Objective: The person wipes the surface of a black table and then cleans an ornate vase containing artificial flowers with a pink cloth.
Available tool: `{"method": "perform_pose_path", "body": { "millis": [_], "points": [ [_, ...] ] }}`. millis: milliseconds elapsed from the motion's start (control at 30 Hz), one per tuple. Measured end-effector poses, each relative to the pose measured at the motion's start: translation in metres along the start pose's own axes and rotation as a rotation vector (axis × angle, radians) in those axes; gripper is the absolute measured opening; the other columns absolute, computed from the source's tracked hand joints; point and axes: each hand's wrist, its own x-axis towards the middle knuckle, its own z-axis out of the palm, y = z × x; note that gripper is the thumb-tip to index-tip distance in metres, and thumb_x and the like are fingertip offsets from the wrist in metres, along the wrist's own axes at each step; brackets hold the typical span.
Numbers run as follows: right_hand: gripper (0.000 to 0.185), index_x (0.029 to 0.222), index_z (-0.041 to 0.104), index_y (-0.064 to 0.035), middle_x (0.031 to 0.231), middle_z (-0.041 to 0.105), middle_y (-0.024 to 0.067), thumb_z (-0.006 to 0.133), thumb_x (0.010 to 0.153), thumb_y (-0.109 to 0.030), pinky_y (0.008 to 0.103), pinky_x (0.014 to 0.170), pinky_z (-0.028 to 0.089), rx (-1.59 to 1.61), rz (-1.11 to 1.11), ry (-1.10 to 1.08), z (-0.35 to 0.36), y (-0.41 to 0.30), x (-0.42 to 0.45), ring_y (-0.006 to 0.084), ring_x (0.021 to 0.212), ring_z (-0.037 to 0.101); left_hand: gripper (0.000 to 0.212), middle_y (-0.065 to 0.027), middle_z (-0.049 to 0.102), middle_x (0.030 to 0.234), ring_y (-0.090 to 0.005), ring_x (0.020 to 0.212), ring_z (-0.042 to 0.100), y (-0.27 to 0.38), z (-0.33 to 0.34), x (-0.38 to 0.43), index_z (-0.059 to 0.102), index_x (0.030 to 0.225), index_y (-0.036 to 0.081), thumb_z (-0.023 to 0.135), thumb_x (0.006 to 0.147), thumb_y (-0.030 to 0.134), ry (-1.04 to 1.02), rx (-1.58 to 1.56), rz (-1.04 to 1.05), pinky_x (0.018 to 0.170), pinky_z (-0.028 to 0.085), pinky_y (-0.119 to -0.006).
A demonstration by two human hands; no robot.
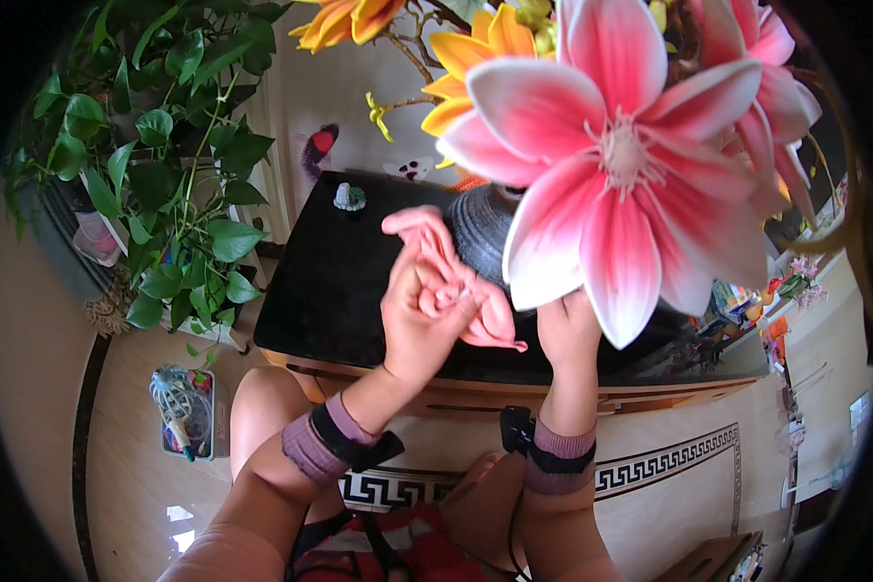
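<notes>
My left hand grips a bunched pink cloth over the black top of a low cabinet. Folds of it stick out above and to the right of my fingers. Just behind the cloth stands a dark grey ribbed vase. Large pink-and-white artificial flowers rise from it towards the camera, with yellow-orange flowers behind them. My right hand reaches in beside the vase, below the petals. Its fingers are hidden behind the big flower, so what they touch does not show.
A small white-and-green ornament sits at the cabinet's back left. Trailing green plants hang on the left. A bin of toys stands on the tiled floor below them. Colourful items lie at the right end.
</notes>
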Motion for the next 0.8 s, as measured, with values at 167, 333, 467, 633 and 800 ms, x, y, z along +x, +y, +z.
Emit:
{"method": "perform_pose_path", "body": {
  "millis": [167, 333, 467, 633, 800],
  "points": [
    [0.033, 0.112, 0.069, 0.0003, 0.113, 0.069, 0.0166, 0.074, 0.082, -0.012, 0.0442, 0.093, 0.049, 0.014, -0.181, 0.166, 0.002, -0.020, 0.011, 0.0331, 0.102, 0.066, 0.045, -0.0311, 0.046, 0.145, -0.0339, 0.137, 0.048, -0.001, -0.007, 0.031, 0.050, 0.097, 0.003, 0.087, 0.070, 0.007, -0.273, 0.357, 0.075, 0.103, 0.044, -0.037],
    [0.041, 0.117, 0.063, 0.0012, 0.130, 0.057, 0.0215, 0.075, 0.080, -0.013, 0.0455, 0.097, 0.046, -0.080, -0.147, 0.100, 0.002, -0.009, 0.009, 0.0383, 0.117, 0.057, 0.093, -0.0278, 0.033, 0.153, -0.0380, 0.142, 0.037, -0.051, -0.027, 0.022, 0.033, 0.140, 0.004, 0.090, 0.069, 0.023, -0.425, 0.448, -0.023, 0.112, 0.037, -0.041],
    [0.046, 0.122, 0.061, 0.0017, 0.137, 0.051, 0.0238, 0.074, 0.080, -0.010, 0.0471, 0.107, 0.039, 0.033, -0.054, 0.182, 0.010, -0.005, 0.007, 0.0427, 0.131, 0.046, 0.110, -0.0268, 0.032, 0.152, -0.0391, 0.142, 0.035, -0.059, -0.037, 0.005, 0.023, 0.152, 0.004, 0.090, 0.067, 0.026, -0.451, 0.453, -0.121, 0.114, 0.034, -0.042],
    [0.047, 0.123, 0.060, 0.0027, 0.140, 0.047, 0.0254, 0.073, 0.079, -0.006, 0.0475, 0.110, 0.037, -0.051, -0.119, 0.148, 0.005, -0.004, 0.005, 0.0456, 0.133, 0.043, 0.107, -0.0244, 0.042, 0.142, -0.0385, 0.135, 0.042, -0.061, -0.037, -0.020, 0.027, 0.150, 0.003, 0.089, 0.065, 0.021, -0.436, 0.643, -0.166, 0.114, 0.035, -0.044],
    [0.044, 0.117, 0.061, 0.0030, 0.132, 0.054, 0.0250, 0.074, 0.076, -0.005, 0.0483, 0.105, 0.040, 0.006, -0.134, 0.196, 0.005, 0.001, 0.002, 0.0463, 0.125, 0.050, 0.105, -0.0220, 0.052, 0.133, -0.0379, 0.129, 0.049, -0.067, -0.038, -0.041, 0.031, 0.149, 0.002, 0.089, 0.063, 0.017, -0.403, 0.901, -0.199, 0.114, 0.035, -0.045]
  ]
}}
